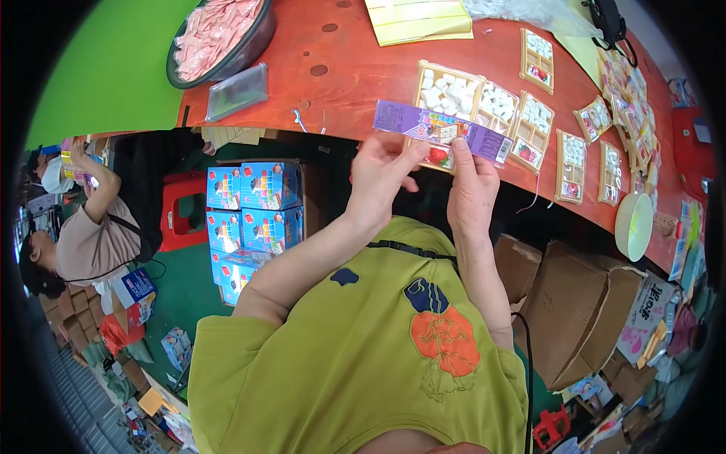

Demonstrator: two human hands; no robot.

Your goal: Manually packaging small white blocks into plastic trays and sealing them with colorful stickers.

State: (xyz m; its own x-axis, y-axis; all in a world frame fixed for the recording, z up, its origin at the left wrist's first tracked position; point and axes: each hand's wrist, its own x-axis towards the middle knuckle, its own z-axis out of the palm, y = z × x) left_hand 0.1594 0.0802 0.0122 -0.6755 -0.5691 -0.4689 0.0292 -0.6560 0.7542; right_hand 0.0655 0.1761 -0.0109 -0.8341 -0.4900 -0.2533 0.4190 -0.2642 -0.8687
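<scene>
Fingers: left hand (382, 170) narrow, thumb and fingertips close at the lower edge of a purple printed sleeve (393, 117); right hand (473, 189) grips it with the thumb flat on its face, other fingers mostly hidden behind.

Sleeve lies crosswise over a tan compartment tray (420, 79) at the near table edge. White blocky pieces (446, 98) show above it, a strawberry picture (437, 156) below. Cannot tell whether the sleeve encircles the tray or only covers its front.

Step in hand, judged: fitting or aligning sleeve against tray. Next move likely calls for a level tray and even thumb pressure, so the pieces stay put.

Surface: red table (348, 76); similar trays to the right, then a pale green bowl (634, 227) and heaped packs (635, 106). Far left, a dark basin (255, 49) of pink packets (215, 34), near a clear plastic container (238, 92).

Room: stacked blue boxes (257, 204), red stool (181, 208), a co-worker (98, 234) at left; open carton (575, 318) at right.
</scene>
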